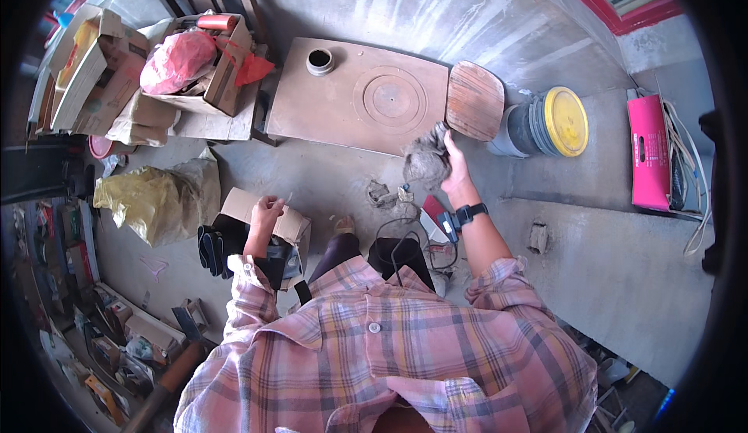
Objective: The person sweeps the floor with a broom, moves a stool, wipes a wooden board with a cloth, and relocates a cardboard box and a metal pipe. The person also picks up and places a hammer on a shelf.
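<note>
My right hand grips a dusty grey rag, bunched up and hanging near the front edge of a low brown board. Circular rings mark the board's surface. A small dark-mouthed jar stands at its back left. My left hand is above an open cardboard box, its fingers curled. Something thin and pale shows at those fingertips, too small to make out. Dark folded material hangs over the box's left side. More crumpled grey cloth lies on the floor between my hands.
A wooden stool seat leans beside the board's right end, near stacked buckets with a yellow lid. Filled cartons crowd a chair at left. A yellowish sack lies on the floor. A pink box stands far right.
</note>
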Tool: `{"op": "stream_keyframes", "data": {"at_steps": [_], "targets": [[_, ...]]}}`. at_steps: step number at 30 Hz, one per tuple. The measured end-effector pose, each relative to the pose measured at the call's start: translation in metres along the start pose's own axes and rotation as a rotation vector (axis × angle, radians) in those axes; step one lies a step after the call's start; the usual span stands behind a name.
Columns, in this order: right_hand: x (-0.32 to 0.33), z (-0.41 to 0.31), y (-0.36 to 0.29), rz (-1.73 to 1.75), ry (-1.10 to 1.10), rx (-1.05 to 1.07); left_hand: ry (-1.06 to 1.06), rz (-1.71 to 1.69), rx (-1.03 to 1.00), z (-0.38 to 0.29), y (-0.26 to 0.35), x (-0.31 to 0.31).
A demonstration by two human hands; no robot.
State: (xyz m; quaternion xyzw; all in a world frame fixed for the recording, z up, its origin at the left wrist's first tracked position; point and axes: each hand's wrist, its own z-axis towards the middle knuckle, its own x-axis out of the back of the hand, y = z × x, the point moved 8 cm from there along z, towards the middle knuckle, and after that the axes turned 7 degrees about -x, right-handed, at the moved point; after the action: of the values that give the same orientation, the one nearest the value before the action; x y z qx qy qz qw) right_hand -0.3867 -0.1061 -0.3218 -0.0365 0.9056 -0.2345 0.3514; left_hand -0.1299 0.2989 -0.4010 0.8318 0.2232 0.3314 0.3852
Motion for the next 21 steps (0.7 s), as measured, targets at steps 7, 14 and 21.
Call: {"op": "stream_keyframes", "data": {"at_steps": [7, 14, 21], "targets": [[-0.102, 0.065, -0.004, 0.048, -0.106, -0.104, -0.259, -0.153, -0.184, 0.036, 0.130, -0.071], [-0.114, 0.158, 0.040, -1.016, -0.001, 0.098, -0.173, -0.804, -0.129, 0.109, 0.181, -0.169], [-0.157, 0.202, 0.008, -1.315, -0.197, 0.330, -0.483, -0.601, -0.257, 0.186, 0.212, -0.174]]}}
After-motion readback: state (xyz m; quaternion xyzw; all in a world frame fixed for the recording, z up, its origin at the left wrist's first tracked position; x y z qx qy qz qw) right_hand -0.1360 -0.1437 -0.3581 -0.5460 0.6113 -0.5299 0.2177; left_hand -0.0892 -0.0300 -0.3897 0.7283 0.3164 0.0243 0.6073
